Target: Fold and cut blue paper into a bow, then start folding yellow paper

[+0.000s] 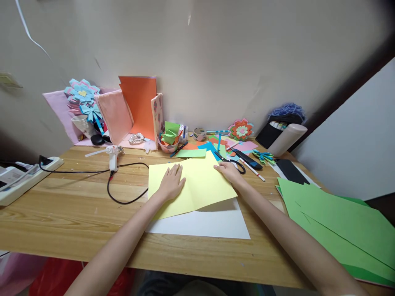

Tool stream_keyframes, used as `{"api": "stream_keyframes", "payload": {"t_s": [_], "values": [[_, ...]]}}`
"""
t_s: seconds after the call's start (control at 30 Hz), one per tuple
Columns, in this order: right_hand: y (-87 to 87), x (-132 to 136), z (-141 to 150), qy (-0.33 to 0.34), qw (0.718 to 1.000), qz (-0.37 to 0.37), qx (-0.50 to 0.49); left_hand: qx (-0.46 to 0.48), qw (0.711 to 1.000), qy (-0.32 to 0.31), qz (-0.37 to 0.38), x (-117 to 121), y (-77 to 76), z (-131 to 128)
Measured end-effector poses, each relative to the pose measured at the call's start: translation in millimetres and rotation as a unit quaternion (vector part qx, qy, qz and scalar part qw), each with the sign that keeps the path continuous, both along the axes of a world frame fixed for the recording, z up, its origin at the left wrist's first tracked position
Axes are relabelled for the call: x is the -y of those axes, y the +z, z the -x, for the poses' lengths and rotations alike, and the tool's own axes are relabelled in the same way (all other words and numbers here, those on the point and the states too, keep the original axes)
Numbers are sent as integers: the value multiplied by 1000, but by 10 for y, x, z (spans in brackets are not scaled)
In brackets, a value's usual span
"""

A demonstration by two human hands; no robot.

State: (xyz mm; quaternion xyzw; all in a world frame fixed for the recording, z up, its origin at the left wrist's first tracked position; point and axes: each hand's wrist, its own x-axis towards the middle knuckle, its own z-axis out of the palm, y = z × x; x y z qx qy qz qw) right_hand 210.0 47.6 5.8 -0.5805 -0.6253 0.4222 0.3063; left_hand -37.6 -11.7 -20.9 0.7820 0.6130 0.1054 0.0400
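A creased sheet of yellow paper (205, 181) lies over a white sheet (203, 225) on the desk, its near right part raised slightly. My left hand (171, 183) rests flat on the yellow paper's left half, fingers stretched out. At the right edge, my right hand (228, 170) grips the same yellow sheet, the thumb on top and the other fingers partly hidden. Just beyond that hand are dark-handled scissors (237, 165) and a black utility knife (248, 159). A light green paper strip (191, 153) lies behind the yellow sheet.
A white glue gun (113, 158) with a looping black cable stands at left, near a power strip (31, 181). Green sheets (339, 222) cover the right side. Along the wall are a pink organizer (112, 115), a paper flower (241, 130), tape (199, 134) and a black pen holder (268, 133).
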Motion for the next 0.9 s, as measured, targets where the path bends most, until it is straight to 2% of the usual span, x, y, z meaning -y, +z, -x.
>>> {"api": "stream_keyframes", "payload": {"t_s": [0.13, 0.3, 0.4, 0.5, 0.57, 0.63, 0.9], "values": [[-108, -14, -13, -13, 999, 25, -17, 11, 1000, 5, 11, 17, -68, -14], [-213, 143, -95, -30, 997, 54, -50, 11, 1000, 7, 2, 2, -90, -12], [-182, 266, -138, -19, 994, 66, -88, 11, 1000, 5, 5, 1, -89, -7], [-83, 363, -158, 22, 989, 91, -118, 8, 1000, 2, 4, -1, -90, -3], [-29, 411, -165, 61, 984, 122, -116, 7, 1000, 1, 4, -4, -90, -2], [-22, 458, -176, 71, 982, 139, -105, 7, 1000, 0, 6, -7, -88, -2], [-192, 830, -340, -16, 983, 129, -132, 12, 1000, -3, 3, -12, -84, -4]]}}
